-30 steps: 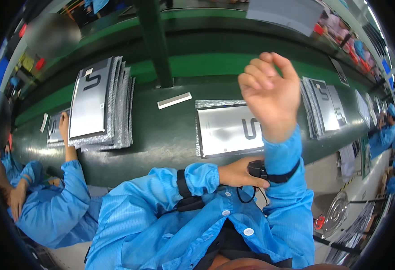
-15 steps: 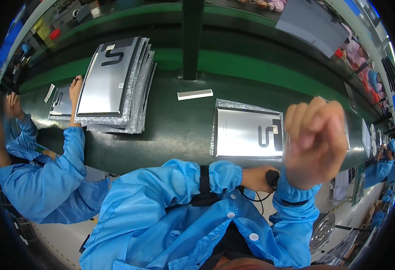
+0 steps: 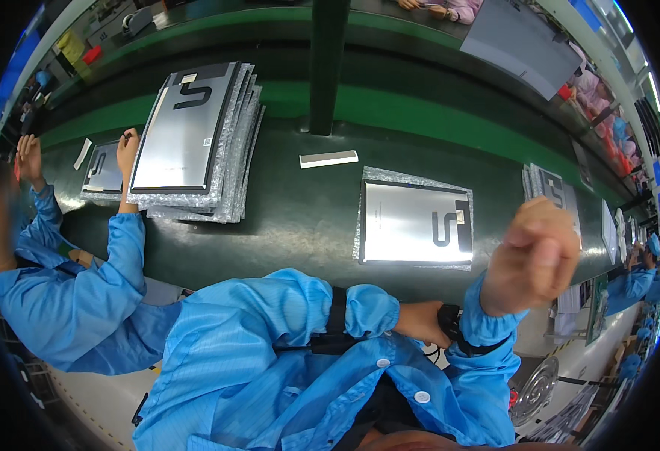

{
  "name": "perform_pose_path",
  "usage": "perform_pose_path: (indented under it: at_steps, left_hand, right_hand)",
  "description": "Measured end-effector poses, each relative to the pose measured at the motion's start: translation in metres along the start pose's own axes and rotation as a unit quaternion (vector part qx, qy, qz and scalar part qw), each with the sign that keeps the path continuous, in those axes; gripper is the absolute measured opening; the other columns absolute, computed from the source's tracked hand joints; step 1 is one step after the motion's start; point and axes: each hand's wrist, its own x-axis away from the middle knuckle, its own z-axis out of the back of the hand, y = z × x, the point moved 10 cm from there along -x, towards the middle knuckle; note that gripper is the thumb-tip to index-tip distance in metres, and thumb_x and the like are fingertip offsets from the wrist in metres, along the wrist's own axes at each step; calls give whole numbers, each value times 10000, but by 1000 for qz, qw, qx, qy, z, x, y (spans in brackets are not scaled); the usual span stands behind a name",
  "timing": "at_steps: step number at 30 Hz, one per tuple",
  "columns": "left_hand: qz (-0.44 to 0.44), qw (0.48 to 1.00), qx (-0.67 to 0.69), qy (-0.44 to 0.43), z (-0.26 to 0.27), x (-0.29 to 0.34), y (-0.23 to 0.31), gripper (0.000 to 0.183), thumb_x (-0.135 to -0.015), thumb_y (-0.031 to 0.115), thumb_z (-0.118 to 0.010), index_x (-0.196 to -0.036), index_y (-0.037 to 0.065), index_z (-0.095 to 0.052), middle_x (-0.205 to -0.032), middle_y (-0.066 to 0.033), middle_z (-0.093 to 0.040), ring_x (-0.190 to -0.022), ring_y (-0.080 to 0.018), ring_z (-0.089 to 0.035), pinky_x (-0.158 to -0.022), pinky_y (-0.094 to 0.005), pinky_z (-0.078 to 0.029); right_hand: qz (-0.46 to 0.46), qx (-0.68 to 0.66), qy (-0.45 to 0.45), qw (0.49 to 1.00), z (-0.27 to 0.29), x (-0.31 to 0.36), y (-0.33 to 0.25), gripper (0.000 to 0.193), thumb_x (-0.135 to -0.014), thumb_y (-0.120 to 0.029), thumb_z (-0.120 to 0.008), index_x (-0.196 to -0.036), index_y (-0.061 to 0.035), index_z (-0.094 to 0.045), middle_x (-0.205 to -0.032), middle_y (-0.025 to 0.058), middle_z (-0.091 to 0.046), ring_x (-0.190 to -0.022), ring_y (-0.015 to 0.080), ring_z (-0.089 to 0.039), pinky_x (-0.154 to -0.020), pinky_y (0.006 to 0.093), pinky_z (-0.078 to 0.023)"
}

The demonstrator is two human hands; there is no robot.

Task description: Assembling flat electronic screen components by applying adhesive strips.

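Observation:
My right hand [image 3: 537, 255] is raised on the right side of the view, its fingers curled into a loose fist. It looks slightly blurred, and I see nothing in it. My left arm crosses in front of my body toward the right forearm. At its end my left hand [image 3: 420, 322] is beside a black band [image 3: 449, 322] at the right sleeve; its fingers are hidden. Just beyond the hands, a flat silver display panel [image 3: 405, 225] with a black rim and a black curved strip lies on bubble wrap on the green table [image 3: 292, 225].
A tall stack of similar panels [image 3: 183, 131] with bubble wrap stands at the left. More panels [image 3: 555, 188] lie behind my right hand. A narrow pale strip [image 3: 328, 159] lies near the green post [image 3: 328, 68]. A co-worker in blue [image 3: 82, 316] sits at the left.
My right hand has dropped a little, its fingers curling further, uncovering the panels behind it. The left hand and black band have shifted slightly down and left.

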Motion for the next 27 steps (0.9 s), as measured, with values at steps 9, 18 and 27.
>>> perform_pose_path:
  at_steps: [9, 18, 27]
  left_hand:
    - [-18, 998, -61, -24, -20, 10, -8, 329, -865, 304, -748, -1001, 8, -707, -845, -91, -707, -749, -186, -634, -720, -355, -526]
    - [-158, 857, -318, 374, 125, 168, 127, 261, -925, 185, -741, -1130, 28, -702, -1037, -141, -723, -946, -264, -701, -839, -363, -549]
    - [-15, 587, -539, 604, 284, 239, 86, 453, -861, 252, -780, -1207, -10, -649, -1275, -169, -600, -1214, -351, -542, -1031, -442, -424]
  right_hand:
    - [51, 195, -273, 941, -51, 31, 22, 142, -736, 1, -723, -858, -19, -654, -692, 80, -613, -566, 253, -558, -525, 348, -406]
    - [-134, 295, -456, 829, 6, 120, 98, 619, -732, -244, -855, -1277, -58, -626, -1265, 162, -602, -1180, 367, -573, -1001, 503, -442]
    - [-235, 338, -464, 784, 39, 192, 134, 839, -728, -409, -878, -1433, -104, -542, -1523, 210, -434, -1456, 413, -365, -1190, 658, -209]
